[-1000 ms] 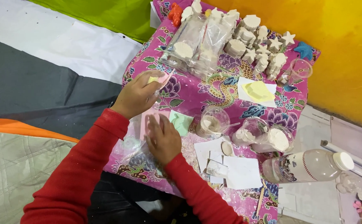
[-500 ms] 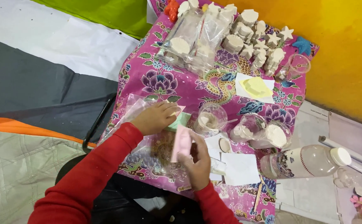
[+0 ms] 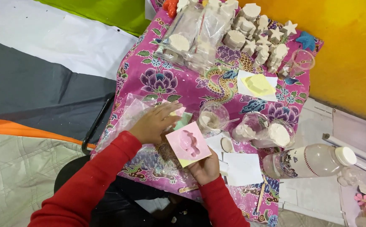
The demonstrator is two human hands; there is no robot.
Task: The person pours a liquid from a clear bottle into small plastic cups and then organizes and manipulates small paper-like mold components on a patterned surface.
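While the right hand (image 3: 206,168) props the pink mould (image 3: 188,144) from below, its grip pinching the near edge with the fingers hidden under the sheet, the mould sits tilted just above the counter (image 3: 149,80), cavity side up toward the camera. To my eye the step goes best if that hand keeps the sheet level and supported under the hollow, so it does not flex or tip. Its left corner is touched by the left hand (image 3: 154,122), whose grip lies curled and pressed onto a clear bag (image 3: 128,115) and a small pale-green piece beside it; whether it pinches anything I cannot tell. The mould is nearly square, set like a diamond, and the figure pressed into it runs its long axis from upper left to lower right. Just beyond stand a plastic cup (image 3: 213,117) and two more, right of these a bottle (image 3: 311,160) lies on its side, and far back are white plaster shapes (image 3: 258,31).
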